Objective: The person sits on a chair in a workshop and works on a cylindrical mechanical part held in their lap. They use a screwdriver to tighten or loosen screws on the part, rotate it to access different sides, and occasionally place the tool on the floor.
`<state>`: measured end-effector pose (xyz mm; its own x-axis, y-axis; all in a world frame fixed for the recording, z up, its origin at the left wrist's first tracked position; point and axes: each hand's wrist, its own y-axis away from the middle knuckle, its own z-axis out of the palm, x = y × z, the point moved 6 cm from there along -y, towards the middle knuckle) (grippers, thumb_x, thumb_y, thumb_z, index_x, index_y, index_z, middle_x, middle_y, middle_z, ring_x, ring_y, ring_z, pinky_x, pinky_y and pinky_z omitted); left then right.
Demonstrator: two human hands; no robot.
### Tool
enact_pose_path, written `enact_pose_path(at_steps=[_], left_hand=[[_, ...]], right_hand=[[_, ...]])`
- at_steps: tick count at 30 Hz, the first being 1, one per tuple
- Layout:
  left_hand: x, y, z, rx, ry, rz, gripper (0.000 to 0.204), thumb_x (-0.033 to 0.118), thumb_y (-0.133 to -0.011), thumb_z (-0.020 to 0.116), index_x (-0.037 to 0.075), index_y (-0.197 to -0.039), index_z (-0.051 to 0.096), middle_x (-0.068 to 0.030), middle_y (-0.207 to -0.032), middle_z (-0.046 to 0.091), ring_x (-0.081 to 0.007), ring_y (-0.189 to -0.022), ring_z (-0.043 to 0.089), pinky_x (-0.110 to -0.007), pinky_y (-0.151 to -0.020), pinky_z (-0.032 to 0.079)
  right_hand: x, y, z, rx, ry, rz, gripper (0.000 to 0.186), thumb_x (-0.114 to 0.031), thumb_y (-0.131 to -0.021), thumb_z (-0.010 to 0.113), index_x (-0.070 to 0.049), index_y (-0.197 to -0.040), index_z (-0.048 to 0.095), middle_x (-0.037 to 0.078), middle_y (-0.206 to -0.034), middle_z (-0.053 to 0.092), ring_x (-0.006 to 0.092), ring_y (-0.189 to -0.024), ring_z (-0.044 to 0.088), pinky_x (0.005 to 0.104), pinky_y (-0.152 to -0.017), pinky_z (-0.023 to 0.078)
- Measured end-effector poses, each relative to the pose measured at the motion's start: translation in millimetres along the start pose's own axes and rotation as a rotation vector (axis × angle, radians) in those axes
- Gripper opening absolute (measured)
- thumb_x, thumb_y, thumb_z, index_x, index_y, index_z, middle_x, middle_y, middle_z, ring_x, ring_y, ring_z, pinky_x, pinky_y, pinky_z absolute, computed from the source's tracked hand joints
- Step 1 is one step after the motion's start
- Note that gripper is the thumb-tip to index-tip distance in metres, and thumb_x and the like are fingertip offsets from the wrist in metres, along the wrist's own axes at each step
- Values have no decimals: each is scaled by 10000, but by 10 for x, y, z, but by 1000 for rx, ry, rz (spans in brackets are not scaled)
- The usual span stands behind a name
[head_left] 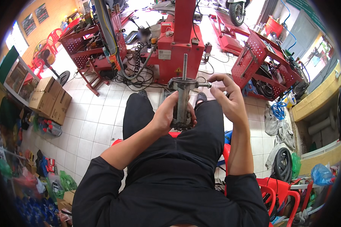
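Left hand (166, 115) around metal cylinder (182, 102)

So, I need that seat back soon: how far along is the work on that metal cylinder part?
Done: the metal cylinder assembly is off any machine and held upright over the lap. In hand: the left hand has a grip round its lower body, while the right hand fingers the small side bolt near its top collar. Left: the central rod sticks up from the top, so it looks mid-job; I can't tell how much remains.
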<state>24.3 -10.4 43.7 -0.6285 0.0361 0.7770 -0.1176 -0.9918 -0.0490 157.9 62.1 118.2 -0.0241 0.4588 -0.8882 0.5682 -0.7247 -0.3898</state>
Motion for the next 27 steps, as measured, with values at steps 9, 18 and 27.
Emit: enact_pose_path(at_steps=[9, 18, 27], left_hand=[[-28, 8, 7, -16, 39, -20, 306, 395, -955, 334, 103, -893, 397, -86, -749, 586, -222, -675, 597, -382, -689, 490], [-8, 1, 4, -47, 33, 24, 371, 412, -959, 330, 66, -972, 463, -164, -731, 608, -273, -660, 635, -365, -641, 529], [-31, 4, -11, -74, 93, 23, 382, 404, -956, 297, 56, -973, 453, -175, -740, 610, -266, -689, 630, -370, -652, 526]], right_hand=[[205, -17, -31, -18, -72, 109, 168, -157, -884, 588, -3, -952, 588, -9, -789, 542, 40, -651, 452, 208, -565, 357], [86, -6, -17, -45, 24, 86, 169, -132, -867, 606, 8, -961, 594, 18, -833, 580, 50, -673, 476, 207, -607, 391], [11, 27, -13, -73, 85, -5, 167, -91, -849, 614, 3, -985, 590, 21, -837, 563, 34, -647, 459, 212, -568, 372]])
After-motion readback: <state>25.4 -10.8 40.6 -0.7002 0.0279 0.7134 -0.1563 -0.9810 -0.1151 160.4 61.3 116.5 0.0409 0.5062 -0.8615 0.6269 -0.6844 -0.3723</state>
